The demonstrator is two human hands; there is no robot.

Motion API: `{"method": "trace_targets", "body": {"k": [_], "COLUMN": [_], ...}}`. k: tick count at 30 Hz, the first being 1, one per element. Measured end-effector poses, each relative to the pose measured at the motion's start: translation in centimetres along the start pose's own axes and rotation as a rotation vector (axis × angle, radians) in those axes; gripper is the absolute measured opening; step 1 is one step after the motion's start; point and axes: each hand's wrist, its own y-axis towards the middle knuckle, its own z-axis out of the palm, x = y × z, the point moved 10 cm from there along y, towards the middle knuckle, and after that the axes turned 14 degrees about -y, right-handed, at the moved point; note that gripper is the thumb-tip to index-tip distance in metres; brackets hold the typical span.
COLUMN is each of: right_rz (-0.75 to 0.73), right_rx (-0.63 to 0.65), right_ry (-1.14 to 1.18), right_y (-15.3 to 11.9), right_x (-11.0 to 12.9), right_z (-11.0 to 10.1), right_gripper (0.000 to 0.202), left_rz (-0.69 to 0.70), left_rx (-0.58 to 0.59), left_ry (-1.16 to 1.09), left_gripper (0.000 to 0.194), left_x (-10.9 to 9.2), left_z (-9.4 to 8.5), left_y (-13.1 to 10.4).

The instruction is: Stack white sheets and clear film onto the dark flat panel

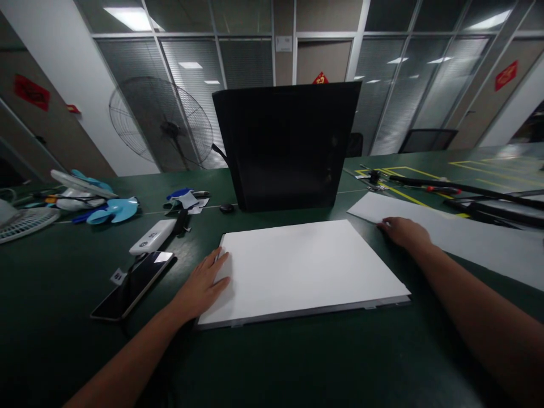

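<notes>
White sheets [293,272], two, one at each hand [203,288]

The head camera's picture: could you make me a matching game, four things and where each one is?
1. Left hand
2. Right hand
3. Phone
4. Black panel

A. Standing beyond the white-topped panel
B. At the edge of the long white sheet
C. On the left edge of the white-topped panel
D. On the green table, left of everything else listed

Pairs: 1-C, 2-B, 3-D, 4-A
</notes>
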Motion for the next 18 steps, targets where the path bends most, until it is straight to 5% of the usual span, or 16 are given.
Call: {"method": "trace_targets", "body": {"k": [5,9,13,18], "right_rz": [0.066,-0.021,-0.345,-0.879], "right_rx": [-0.026,-0.126,-0.168,-0.147], "right_ry": [-0.088,-0.13,-0.118,0.032], "right_y": [-1.5,-4.0,-9.4,-19.7], "right_x": [1.9,6.9,15.6,25.8], "right_z": [-3.1,-8.2,-11.8,-12.8], "right_gripper": [0.045,0.045,0.033,0.036], "left_rz": [0.027,0.01,-0.009,-0.033], "left_rx": [-0.031,-0.047,-0.046,-0.031], "left_ry": [-0.001,-0.01,-0.026,-0.038], "left_gripper": [0.065,0.071,0.074,0.073], "left_x": [-0.1,-0.2,-0.7,-1.0], "left_z": [-0.1,-0.1,-0.2,-0.3], "left_y": [0.1,0.1,-0.1,-0.1]}}
